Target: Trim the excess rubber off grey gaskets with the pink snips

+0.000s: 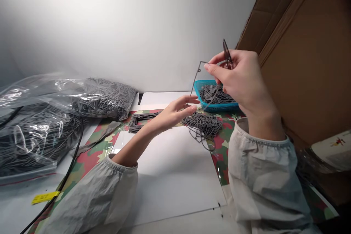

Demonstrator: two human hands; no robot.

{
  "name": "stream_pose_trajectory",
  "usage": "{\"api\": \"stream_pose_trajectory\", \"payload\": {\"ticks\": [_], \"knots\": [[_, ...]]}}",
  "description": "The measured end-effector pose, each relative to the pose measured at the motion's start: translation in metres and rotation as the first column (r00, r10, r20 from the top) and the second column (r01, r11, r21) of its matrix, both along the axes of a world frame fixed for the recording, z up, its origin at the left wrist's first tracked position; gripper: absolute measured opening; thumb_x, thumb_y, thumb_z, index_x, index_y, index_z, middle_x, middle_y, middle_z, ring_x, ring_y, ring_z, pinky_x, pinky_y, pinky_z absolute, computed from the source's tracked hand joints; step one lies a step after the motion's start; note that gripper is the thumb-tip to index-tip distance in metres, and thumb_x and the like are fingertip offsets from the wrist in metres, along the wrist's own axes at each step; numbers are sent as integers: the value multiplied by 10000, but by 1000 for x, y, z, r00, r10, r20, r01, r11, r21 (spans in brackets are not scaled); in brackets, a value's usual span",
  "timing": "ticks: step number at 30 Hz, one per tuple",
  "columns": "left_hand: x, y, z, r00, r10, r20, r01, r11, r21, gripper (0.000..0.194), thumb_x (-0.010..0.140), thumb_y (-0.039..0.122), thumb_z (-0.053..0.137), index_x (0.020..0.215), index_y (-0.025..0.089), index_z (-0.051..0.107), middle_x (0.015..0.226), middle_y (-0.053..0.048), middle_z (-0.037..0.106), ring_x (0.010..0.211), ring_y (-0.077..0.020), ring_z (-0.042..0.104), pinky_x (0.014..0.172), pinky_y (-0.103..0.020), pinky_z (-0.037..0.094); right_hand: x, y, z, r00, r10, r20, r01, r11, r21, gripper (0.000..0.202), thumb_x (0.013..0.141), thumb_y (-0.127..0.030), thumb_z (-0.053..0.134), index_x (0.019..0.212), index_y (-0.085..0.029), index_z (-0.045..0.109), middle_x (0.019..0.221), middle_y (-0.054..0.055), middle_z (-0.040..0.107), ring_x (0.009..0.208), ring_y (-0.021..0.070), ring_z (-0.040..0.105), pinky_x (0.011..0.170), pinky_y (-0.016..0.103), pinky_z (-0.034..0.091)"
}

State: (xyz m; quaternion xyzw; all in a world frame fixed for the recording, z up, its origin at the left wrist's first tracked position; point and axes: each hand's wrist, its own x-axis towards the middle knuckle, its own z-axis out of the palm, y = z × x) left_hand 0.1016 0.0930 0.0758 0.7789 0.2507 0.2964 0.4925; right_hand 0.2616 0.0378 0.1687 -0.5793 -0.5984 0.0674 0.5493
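Note:
My right hand (241,76) is raised, pinching one corner of a thin grey rectangular frame (195,80) between thumb and forefinger. Tucked in the same hand is a small dark pair of snips (226,49), its pointed blade sticking up. My left hand (175,111) reaches to the frame's lower end, fingers and thumb stretched and apart around it; whether they touch it is unclear. Beneath the frame lies a tangled pile of grey thin pieces (204,124). A neat stack of grey frames (135,122) lies partly behind my left forearm.
A blue basket (216,108) of grey scraps stands behind the pile. Clear plastic bags (104,97) of grey parts fill the left side. A black cable (71,164) with a yellow tag (45,197) crosses there. White paper (170,175) covers the table; cardboard (309,62) rises at right.

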Motion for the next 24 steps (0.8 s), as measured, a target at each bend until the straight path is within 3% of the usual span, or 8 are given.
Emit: {"api": "stream_pose_trajectory", "payload": {"ticks": [4,7,11,16,19,22,24], "knots": [[-5,-8,1,998,64,19,-61,992,-109,271,842,357,608,1004,144,653,889,-86,729,838,-176,687,787,-322,556,-4,-3,0,998,-5,57,7,1000,-23,122,814,-202,666,703,-199,616,499,-59,419,435,68,371,398,217,260],[-18,-9,0,988,157,11,-153,975,-162,200,789,328,670,855,140,678,815,-75,726,793,-176,686,779,-334,562,-4,-5,-1,998,9,57,-6,999,-47,124,824,-209,663,708,-196,618,492,-53,437,421,71,378,390,224,258],[-49,-8,8,936,345,74,-327,927,-185,244,751,362,721,864,150,679,783,-45,707,768,-162,685,825,-338,567,-6,-8,-2,995,76,59,-71,994,-86,125,834,-215,658,718,-193,620,466,-51,469,384,71,386,366,228,256],[-93,-16,28,869,476,135,-449,873,-192,285,730,420,749,878,182,699,718,1,645,659,-123,640,691,-267,584,-24,-17,0,961,278,3,-270,936,-226,161,858,-215,632,707,-191,580,473,-40,530,368,57,390,342,208,259],[-117,-25,35,887,454,89,-437,885,-160,259,735,442,747,858,216,719,657,14,619,583,-110,602,555,-217,545,-40,-26,-3,891,439,-114,-450,827,-337,139,838,-247,655,751,-191,562,463,-46,564,333,43,323,305,194,212],[-135,-33,26,917,397,-32,-398,914,-78,250,759,466,713,851,234,729,589,17,611,511,-117,573,446,-206,479,-53,-36,-20,782,550,-293,-616,612,-496,144,827,-250,648,775,-195,525,492,-36,626,330,37,321,315,173,228],[-141,-36,8,918,358,-170,-355,934,45,294,806,496,642,872,222,726,574,5,631,495,-142,590,431,-228,477,-55,-40,-42,759,544,-356,-628,468,-622,136,849,-274,597,783,-205,500,537,-32,666,328,36,289,317,170,223]]}}
